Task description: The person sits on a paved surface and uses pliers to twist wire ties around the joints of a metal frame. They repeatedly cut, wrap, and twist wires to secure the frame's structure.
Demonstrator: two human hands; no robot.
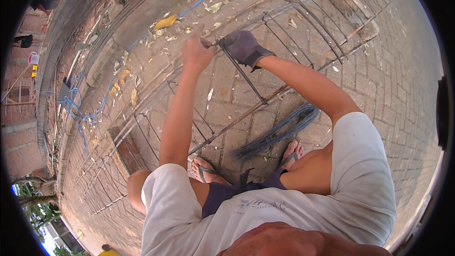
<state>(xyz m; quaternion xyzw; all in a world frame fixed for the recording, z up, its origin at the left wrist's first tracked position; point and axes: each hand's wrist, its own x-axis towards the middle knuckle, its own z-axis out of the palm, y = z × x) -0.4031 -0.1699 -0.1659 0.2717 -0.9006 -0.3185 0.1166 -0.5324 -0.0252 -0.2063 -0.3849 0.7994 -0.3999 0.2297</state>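
Observation:
A long steel rebar cage [231, 126] of thin rods with cross ties lies slantwise in front of me. My bare left hand [196, 53] is at its far rod, index finger raised, the thumb and other fingers bent together. What they pinch is too small to make out. Close beside it, my right hand [244, 48], in a dark glove, is closed at the far end of a cross tie [244, 75]. Whatever lies inside the glove is hidden. Nearer my feet rests a looped bundle of dark tie wire [279, 130], touched by neither hand.
Brick blocks [130, 149] sit under the cage at the left, and another block [362, 16] lies at the far right. Blue cord [73, 102] tangles at the left by the kerb. Dry leaves [166, 22] litter the paving. My sandalled feet [208, 170] are close to the near rod.

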